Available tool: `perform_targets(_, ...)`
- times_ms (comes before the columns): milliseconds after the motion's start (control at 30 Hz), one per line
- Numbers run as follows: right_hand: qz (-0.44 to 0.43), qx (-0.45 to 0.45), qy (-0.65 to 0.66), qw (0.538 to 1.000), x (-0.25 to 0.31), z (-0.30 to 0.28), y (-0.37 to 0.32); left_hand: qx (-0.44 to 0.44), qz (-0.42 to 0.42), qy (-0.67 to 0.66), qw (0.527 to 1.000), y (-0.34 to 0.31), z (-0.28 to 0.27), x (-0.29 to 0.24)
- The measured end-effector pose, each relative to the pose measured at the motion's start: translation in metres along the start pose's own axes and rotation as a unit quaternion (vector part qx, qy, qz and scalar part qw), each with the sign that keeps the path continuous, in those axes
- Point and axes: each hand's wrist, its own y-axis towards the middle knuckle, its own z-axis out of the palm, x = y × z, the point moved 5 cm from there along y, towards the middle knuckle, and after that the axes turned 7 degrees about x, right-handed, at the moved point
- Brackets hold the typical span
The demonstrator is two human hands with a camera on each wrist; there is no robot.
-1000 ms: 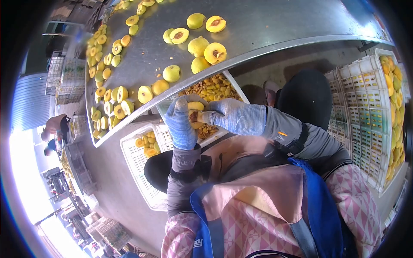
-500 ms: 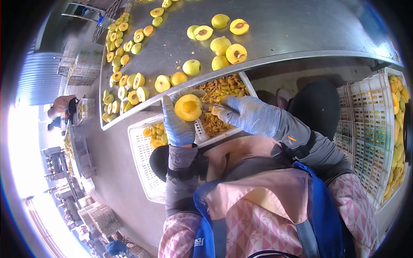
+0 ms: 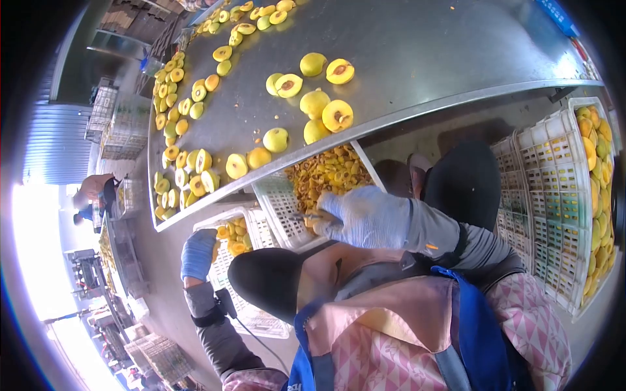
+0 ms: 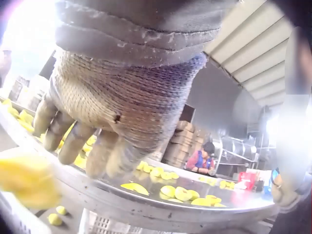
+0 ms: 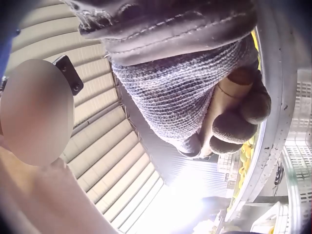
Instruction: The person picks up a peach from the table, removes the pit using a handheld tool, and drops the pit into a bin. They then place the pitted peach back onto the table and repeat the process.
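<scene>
My gloved left hand [image 3: 197,253] is above the left side of a white crate [image 3: 257,322] that holds yellow peach halves [image 3: 235,236]. In the left wrist view its fingers [image 4: 100,151] hang down loosely, and a blurred yellow peach half [image 4: 29,183] is in the air apart from them. With curled fingers my gloved right hand [image 3: 368,215] grips a wooden-handled tool [image 5: 226,100], whose thin dark metal end [image 3: 301,216] points left in the head view. Below that hand stands a crate [image 3: 277,202] with brown and yellow pits and scraps [image 3: 329,173].
A metal table [image 3: 417,58] with a raised rim carries many cut peaches [image 3: 287,85], thickest along its left side. Stacked crates [image 3: 544,195] full of peaches stand at the right. My knees [image 3: 261,277] flank the pit crate. Another person [image 3: 98,189] is at the far left.
My left hand took a pitted peach half away from the right hand, leftward to the white crate, and let it go. The right hand stays over the pit crate with the tool.
</scene>
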Motion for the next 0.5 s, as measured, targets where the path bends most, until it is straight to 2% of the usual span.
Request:
perform_targets(67, 0.002, 0.001, -0.006, 1.000, 0.001, 0.000, -0.002, -0.114, -0.080, -0.205, 0.969, -0.016, -0.065, -0.033)
perform_targets(100, 0.011, 0.001, 0.001, 1.000, 0.001, -0.002, -0.003, -0.177, -0.054, -0.282, 0.941, 0.000, -0.069, -0.037)
perform_targets(133, 0.021, 0.001, 0.008, 1.000, -0.001, -0.005, -0.003, -0.168, -0.016, -0.344, 0.924, 0.024, -0.096, -0.058)
perform_targets(200, 0.020, -0.007, 0.020, 1.000, -0.005, -0.011, -0.003, -0.174, 0.025, -0.375, 0.910, 0.071, -0.142, -0.103)
perform_targets(233, 0.025, -0.021, 0.037, 0.999, -0.007, -0.013, -0.003, -0.207, 0.116, -0.400, 0.885, 0.109, -0.142, -0.110)
perform_targets(300, 0.031, -0.038, 0.051, 0.997, -0.011, -0.019, -0.002, -0.140, 0.060, -0.456, 0.877, 0.166, -0.171, -0.139)
perform_targets(367, 0.053, -0.033, 0.054, 0.997, -0.012, -0.025, -0.002, -0.199, 0.100, -0.375, 0.900, 0.222, -0.188, -0.156)
perform_targets(400, 0.055, -0.035, 0.055, 0.996, -0.013, -0.026, -0.002, -0.197, 0.102, -0.374, 0.900, 0.244, -0.192, -0.164)
perform_targets(467, 0.076, -0.038, 0.047, 0.995, -0.017, -0.029, -0.002, -0.200, 0.037, -0.253, 0.946, 0.274, -0.195, -0.180)
perform_targets(500, 0.079, -0.041, 0.047, 0.995, -0.018, -0.031, -0.002, -0.199, 0.040, -0.253, 0.946, 0.278, -0.195, -0.186)
